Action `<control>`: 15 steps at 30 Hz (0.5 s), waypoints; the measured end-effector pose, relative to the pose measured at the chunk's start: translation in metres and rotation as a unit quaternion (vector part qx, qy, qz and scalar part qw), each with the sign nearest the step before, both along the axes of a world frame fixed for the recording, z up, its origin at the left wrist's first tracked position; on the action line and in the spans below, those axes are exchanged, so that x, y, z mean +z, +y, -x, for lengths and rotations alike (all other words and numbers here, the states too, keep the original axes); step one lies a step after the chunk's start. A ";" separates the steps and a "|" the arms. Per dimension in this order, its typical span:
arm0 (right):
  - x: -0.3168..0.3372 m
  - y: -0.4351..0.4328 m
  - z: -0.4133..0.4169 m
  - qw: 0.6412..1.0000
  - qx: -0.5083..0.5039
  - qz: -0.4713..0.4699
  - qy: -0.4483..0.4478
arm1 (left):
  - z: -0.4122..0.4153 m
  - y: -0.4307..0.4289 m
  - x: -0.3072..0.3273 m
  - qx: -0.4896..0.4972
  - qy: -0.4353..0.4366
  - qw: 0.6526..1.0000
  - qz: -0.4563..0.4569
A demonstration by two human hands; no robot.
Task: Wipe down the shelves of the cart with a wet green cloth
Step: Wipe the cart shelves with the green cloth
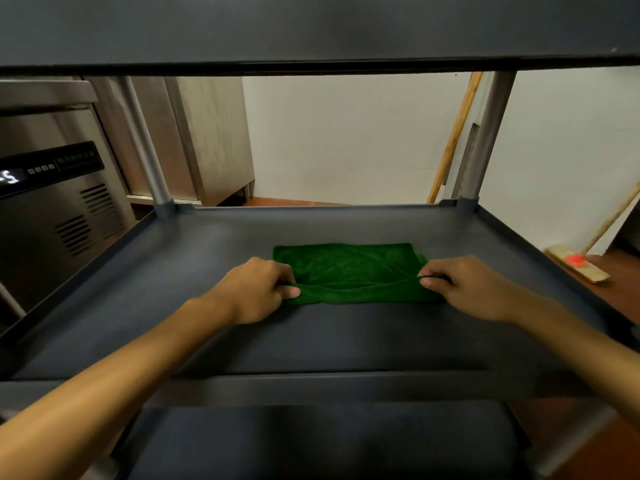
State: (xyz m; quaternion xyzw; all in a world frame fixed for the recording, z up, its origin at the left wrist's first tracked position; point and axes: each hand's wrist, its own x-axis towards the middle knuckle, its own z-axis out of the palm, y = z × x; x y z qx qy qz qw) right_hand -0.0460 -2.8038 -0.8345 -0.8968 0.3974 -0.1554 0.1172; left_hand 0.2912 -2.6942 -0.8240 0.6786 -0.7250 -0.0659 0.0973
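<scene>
- Bare forearms come in from the two bottom corners. The left forearm (104, 386) angles up and to the right, and the right forearm (571, 348) angles up and to the left. Both reach out over the front rim of the cart's middle shelf (207, 341).
- The left hand (258, 289) is turned knuckles up with its fingers curled. Its thumb and forefinger pinch the left end of a raised fold in the green cloth (349, 268).
- The right hand (464, 287) mirrors it, knuckles up and fingers curled, pinching the right end of the same fold.
- The green cloth lies on the middle shelf near its centre. Its far part is spread flat, a ridge is drawn up between the two hands, and its near edge rests on the shelf.
- The upper shelf (311, 26) spans the top of the view, and the lower shelf (311, 441) shows beneath the forearms.
- Two grey posts, the left post (152, 161) and the right post (488, 133), rise from the far corners of the middle shelf.
- A stainless steel appliance (52, 220) with a dark control panel and vent slots stands to the left of the cart.
- On the right, a brush head (576, 263) with a red fitting lies on the reddish floor, and a wooden handle (453, 140) leans against the white wall.
</scene>
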 end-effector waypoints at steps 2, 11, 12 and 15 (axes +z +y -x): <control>-0.001 0.007 0.002 1.000 0.003 -0.003 0.002 | -0.001 0.008 0.000 -0.007 0.003 1.000 0.003; 0.003 0.042 0.010 1.000 0.016 0.006 -0.004 | -0.001 0.040 0.000 -0.034 0.016 0.999 0.011; 0.005 0.046 0.011 1.000 0.016 0.002 -0.005 | -0.002 0.044 0.000 -0.034 0.019 0.999 0.012; 0.007 0.059 0.013 1.000 0.020 -0.008 -0.002 | 0.000 0.059 0.002 -0.036 0.028 0.999 0.013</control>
